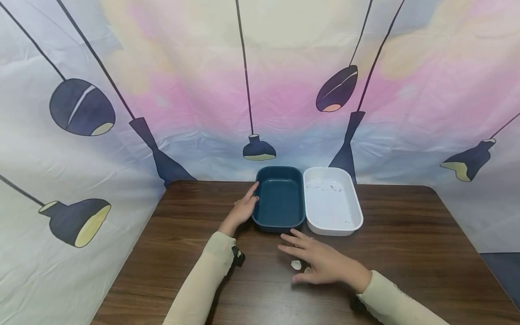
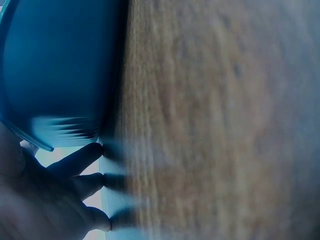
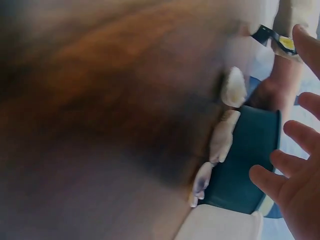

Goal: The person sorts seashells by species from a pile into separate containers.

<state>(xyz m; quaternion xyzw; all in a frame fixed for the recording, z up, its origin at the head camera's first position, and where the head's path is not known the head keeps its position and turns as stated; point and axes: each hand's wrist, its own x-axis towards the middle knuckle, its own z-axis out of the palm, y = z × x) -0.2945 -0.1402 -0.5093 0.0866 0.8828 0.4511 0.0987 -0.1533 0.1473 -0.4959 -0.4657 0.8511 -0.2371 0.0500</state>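
A dark teal tray stands near the table's back edge. My left hand touches its left rim. In the left wrist view that hand's fingers stretch down beside the tray wall. My right hand hovers in front of the trays, fingers spread and holding nothing. Beneath it lies a small white piece, with another partly hidden by the hand. The right wrist view shows several pale, irregular pieces, among them a rounded one and a longer one; their kind is unclear.
A white tray stands against the teal tray's right side, with small dark specks and bits on its bottom. Both rest on a brown wood-grain table. Behind the table hangs a cloth backdrop printed with lamps.
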